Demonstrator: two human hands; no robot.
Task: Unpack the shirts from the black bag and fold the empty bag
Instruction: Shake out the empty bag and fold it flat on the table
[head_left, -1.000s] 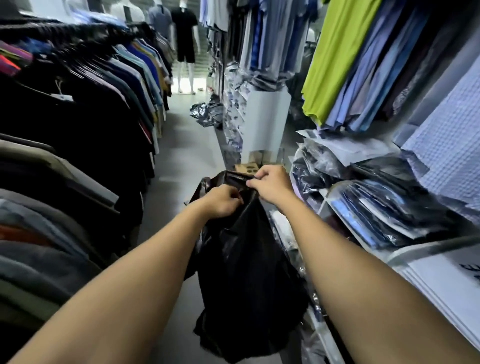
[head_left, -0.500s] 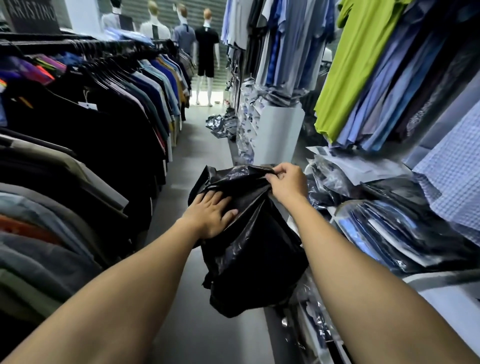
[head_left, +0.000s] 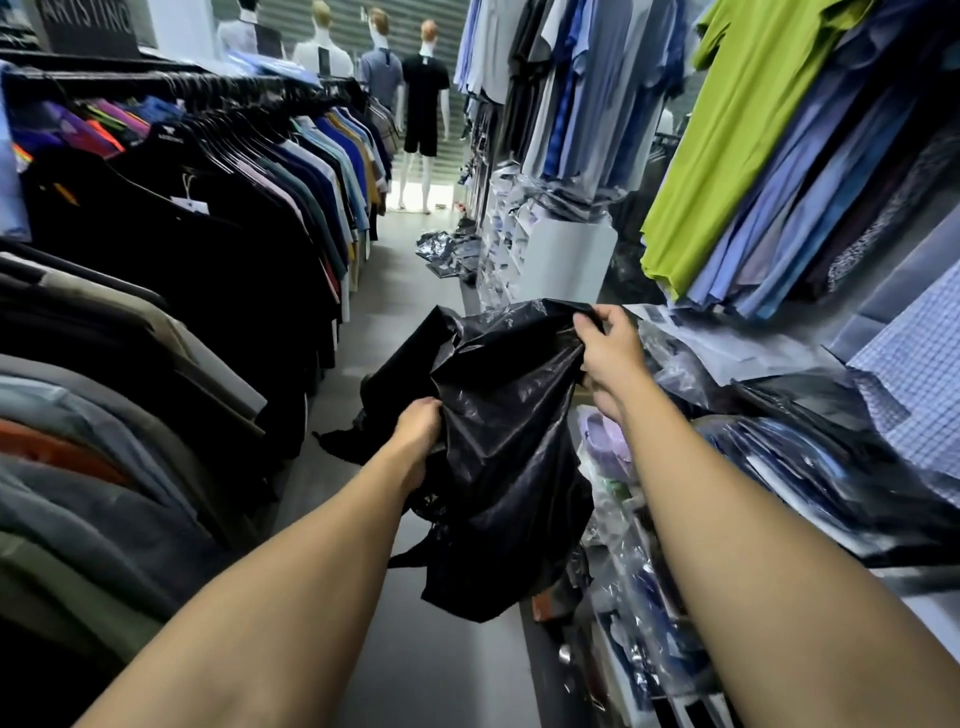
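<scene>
Black bag (head_left: 498, 441) is held mid-air over the aisle floor (head_left: 405, 306), between a rail of hanging shirts (head_left: 234, 218) on the left and a shelf (head_left: 930, 584) on the right. It's crumpled and sagging, with the lower end hanging just beside the shelf front. Right hand (head_left: 608, 353) pinches the top edge, thumb and fingers curled on the plastic. Left hand (head_left: 415, 441) grips the bag's left side lower down; its fingers are buried in a fold, so only the back of the hand shows. Can't tell if anything is inside the bag.

Around: the shelf is piled with packed shirts (head_left: 810, 462) in clear plastic, mostly dark blue. One lilac pack (head_left: 608, 447) sits right at the bag's right edge. Above them hang a green shirt (head_left: 737, 130) and several blue ones, with a checked shirt (head_left: 914, 374) at far right. The aisle is narrow. Further down, a heap of plastic (head_left: 441, 249) lies on the floor at the foot of the shelving. Four mannequins (head_left: 426, 104) stand at the far end.

Writing: sign (head_left: 88, 23) top left reads "ARISTINO". White hang tag (head_left: 189, 205) on a black shirt on the rail — print too small to read.
</scene>
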